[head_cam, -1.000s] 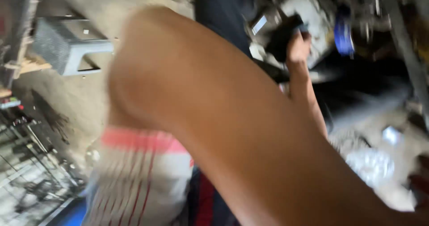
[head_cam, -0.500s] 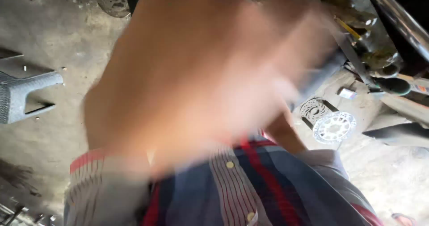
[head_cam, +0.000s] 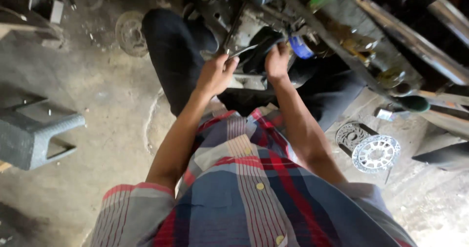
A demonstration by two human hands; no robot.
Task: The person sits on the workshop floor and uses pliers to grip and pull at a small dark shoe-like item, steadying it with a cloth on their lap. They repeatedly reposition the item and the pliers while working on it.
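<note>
Our left hand (head_cam: 215, 73) grips a thin metal tool (head_cam: 243, 51) at the motorcycle engine (head_cam: 254, 25); our right hand (head_cam: 277, 61) presses beside it, closed or not we cannot tell; stiff, likely greasy, best held mid-shaft

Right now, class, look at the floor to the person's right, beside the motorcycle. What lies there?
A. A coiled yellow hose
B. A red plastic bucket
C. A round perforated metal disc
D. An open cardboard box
C. A round perforated metal disc lies flat on the concrete floor to the right of the person's right hand, next to a darker ring-shaped part; no hose, bucket or box shows there.
</note>
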